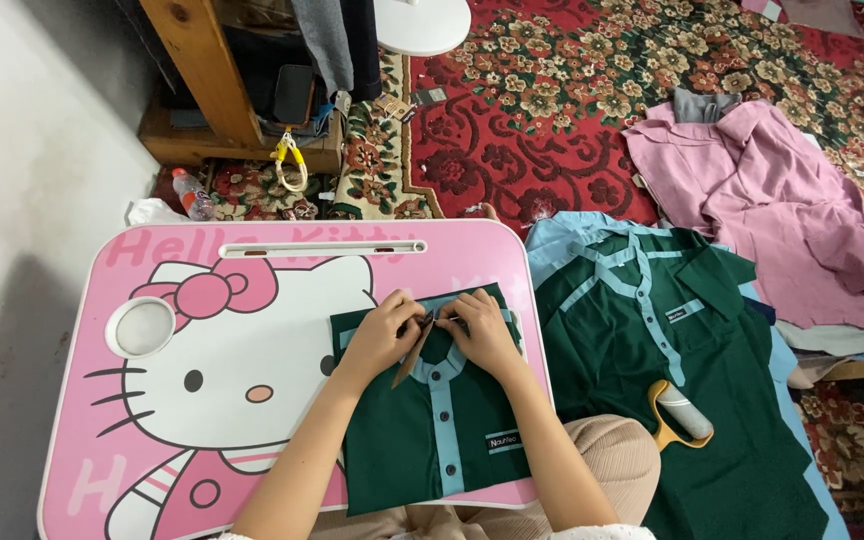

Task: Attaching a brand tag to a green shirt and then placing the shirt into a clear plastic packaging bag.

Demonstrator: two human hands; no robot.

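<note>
The green shirt (432,420) is soft, matt cloth; the pink table (102,330) under it is smooth, shiny plastic

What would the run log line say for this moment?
left hand: on shirt collar | right hand: on shirt collar | green shirt: flat on pink lap table

A red carpet (552,120) with a floral pattern is covering the floor. A plain grey-white wall (22,150) is running along the left side. A wooden furniture frame (202,70) is standing at the upper left, with dark garments hanging from it. A pink lap table (152,470) bearing a cartoon cat print is occupying the lower left. Soft, even light is falling across the room, casting a faint shadow on the wall beside the table.
</note>
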